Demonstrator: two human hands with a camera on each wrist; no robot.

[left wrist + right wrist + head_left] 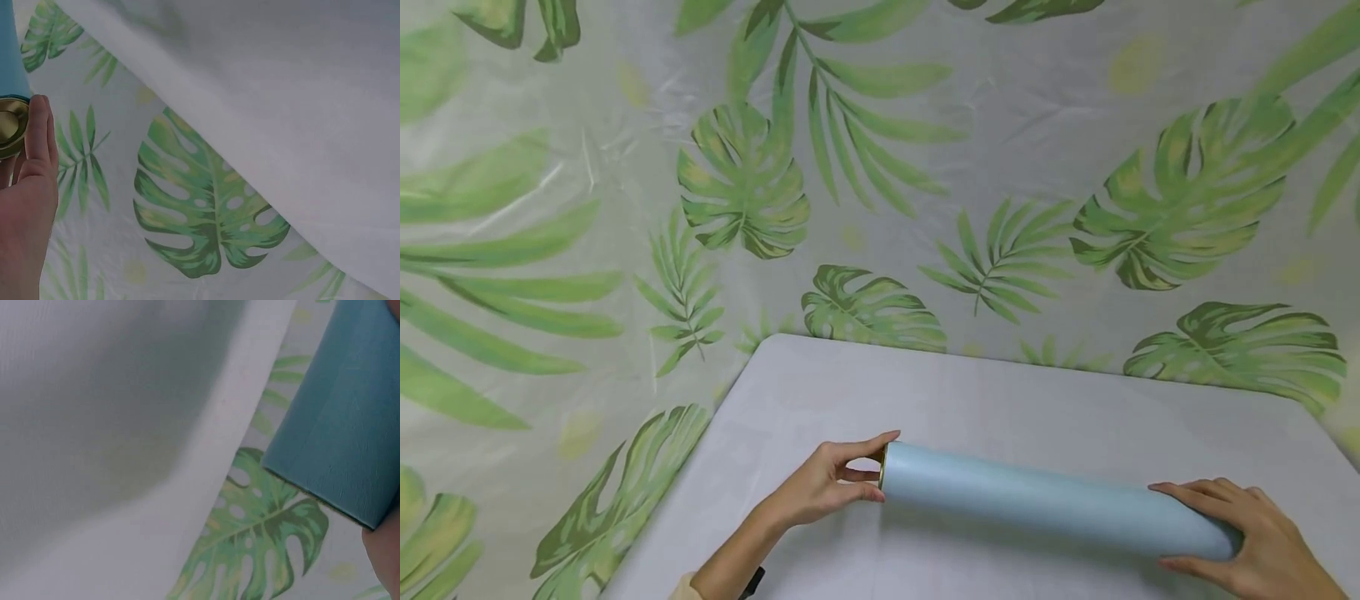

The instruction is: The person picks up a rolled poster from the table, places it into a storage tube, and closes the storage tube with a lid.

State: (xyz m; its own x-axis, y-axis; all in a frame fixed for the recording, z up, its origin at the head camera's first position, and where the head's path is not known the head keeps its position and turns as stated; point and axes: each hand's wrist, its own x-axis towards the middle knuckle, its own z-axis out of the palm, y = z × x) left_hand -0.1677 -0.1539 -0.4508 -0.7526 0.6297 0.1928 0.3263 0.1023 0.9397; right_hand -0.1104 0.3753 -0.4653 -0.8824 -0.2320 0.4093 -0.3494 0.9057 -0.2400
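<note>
A long light blue tube (1037, 500) is held level across the front of the white table, between both hands. At its left end, my left hand (827, 487) holds the rim, thumb below and fingers above. That end carries a round gold-coloured metal cap (9, 125), seen in the left wrist view beside the fingers. Over the right end curls my right hand (1247, 533), thumb at the lower side and fingers along the top. In the right wrist view the tube's end (331, 450) shows a thin dark edge, with part of a finger next to it.
The white table (865, 392) has rounded far corners, and the tube casts a shadow on it. Beyond and to the left lies a pale sheet printed with green leaves (745, 183). A small black item (752, 582) shows at the left wrist.
</note>
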